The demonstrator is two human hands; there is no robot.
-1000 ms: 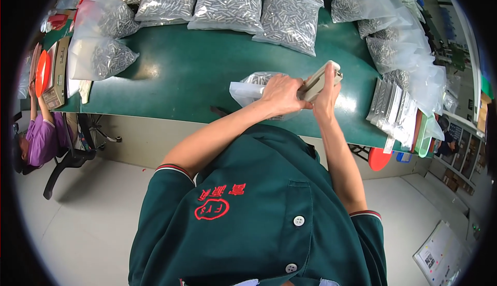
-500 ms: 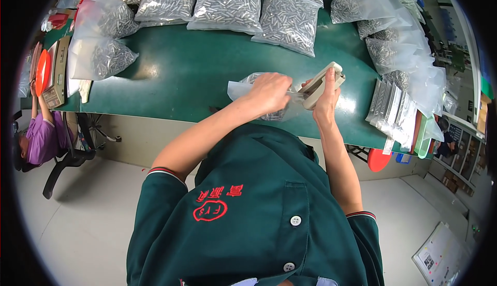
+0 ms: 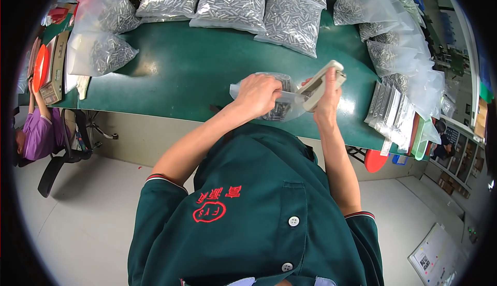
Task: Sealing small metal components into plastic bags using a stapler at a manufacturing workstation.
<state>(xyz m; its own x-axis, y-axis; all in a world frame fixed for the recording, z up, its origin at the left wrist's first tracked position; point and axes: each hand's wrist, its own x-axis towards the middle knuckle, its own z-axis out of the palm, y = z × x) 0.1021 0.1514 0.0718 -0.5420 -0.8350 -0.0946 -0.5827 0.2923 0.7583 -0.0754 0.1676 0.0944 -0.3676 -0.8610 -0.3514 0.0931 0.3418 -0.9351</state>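
Observation:
My left hand (image 3: 257,94) grips a small clear plastic bag of little metal parts (image 3: 280,111) above the near edge of the green table (image 3: 191,74). My right hand (image 3: 327,98) holds a beige stapler (image 3: 322,83), tilted up to the right, with its jaws at the bag's folded top edge. Both forearms reach up from my green shirt.
Several large clear bags of metal parts (image 3: 233,1) line the table's far side, with more bags piled at the right (image 3: 393,53) and left (image 3: 101,53). A stack of small filled bags (image 3: 391,112) lies at the right edge. A person in purple (image 3: 36,136) sits at the left.
My left hand has slid left along the bag's top, and the stapler has tilted and shifted slightly right. The bag now hangs lower between the hands.

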